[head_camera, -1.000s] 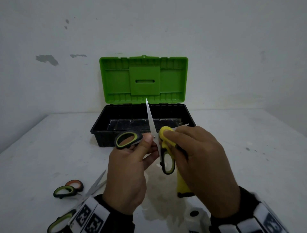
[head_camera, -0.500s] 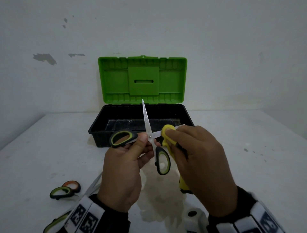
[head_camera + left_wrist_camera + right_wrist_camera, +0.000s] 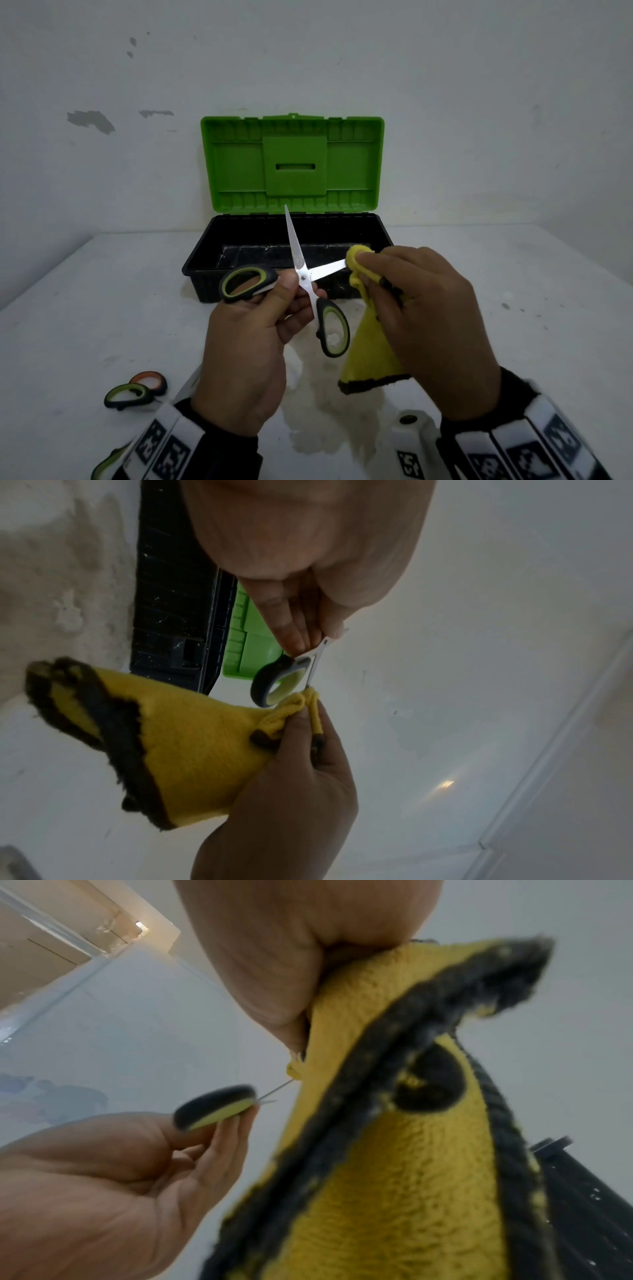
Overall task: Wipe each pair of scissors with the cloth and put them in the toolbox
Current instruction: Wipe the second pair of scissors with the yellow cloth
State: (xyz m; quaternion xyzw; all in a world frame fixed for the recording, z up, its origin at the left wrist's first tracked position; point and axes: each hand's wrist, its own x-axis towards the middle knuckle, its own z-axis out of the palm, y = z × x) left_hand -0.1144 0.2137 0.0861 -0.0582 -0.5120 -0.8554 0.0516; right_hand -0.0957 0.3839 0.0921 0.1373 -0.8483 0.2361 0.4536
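Note:
My left hand (image 3: 260,329) pinches a pair of green-and-black scissors (image 3: 301,274) near the pivot, blades spread apart, in front of the toolbox. One blade points up and away; the other points right into the yellow cloth (image 3: 366,349). My right hand (image 3: 421,308) grips the cloth, folded over that blade's tip; the rest hangs down, showing a dark hem. The left wrist view shows the cloth (image 3: 192,739) bunched at the blade end beside a handle loop (image 3: 277,680). In the right wrist view the cloth (image 3: 394,1150) fills the frame. The black toolbox (image 3: 202,263) stands with its green lid (image 3: 291,164) raised.
More scissors lie on the white table at the lower left: a green-handled pair (image 3: 128,394) and an orange-handled one (image 3: 149,378), with another green handle (image 3: 106,466) at the bottom edge. A white wall stands right behind the toolbox. A pale stain (image 3: 322,425) marks the table below my hands.
My right hand has slid the cloth outward along the right-pointing blade, from near the pivot to its tip. More bare blade shows now. The left hand keeps the same hold.

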